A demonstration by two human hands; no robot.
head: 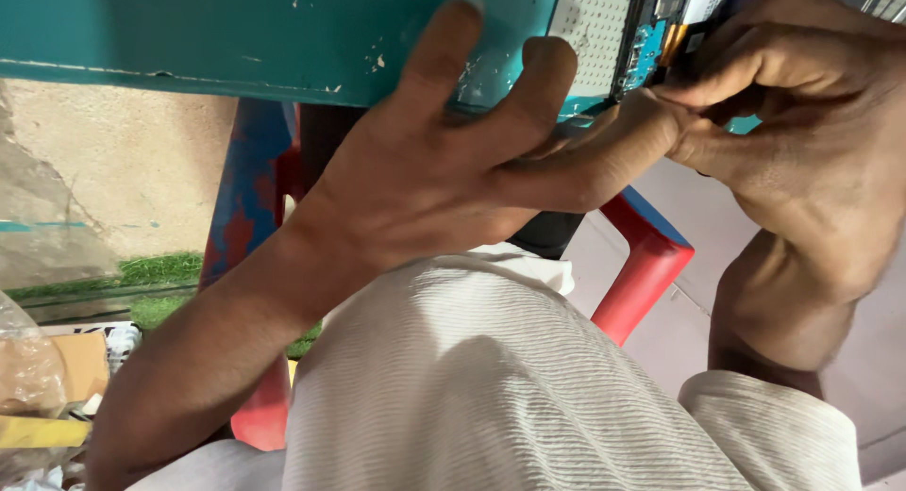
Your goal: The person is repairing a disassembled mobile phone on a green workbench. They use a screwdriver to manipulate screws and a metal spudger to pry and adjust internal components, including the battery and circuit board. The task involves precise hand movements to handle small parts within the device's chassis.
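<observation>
At teal table (236, 38) edge: left hand (415, 180), right hand (802, 123) pinch opened phone (661, 24).

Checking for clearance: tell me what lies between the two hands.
Nothing: in the head view the left hand touches the right hand at the opened device.

One head-worn view — looking steeply down, very close over the table edge (236, 38).
</observation>
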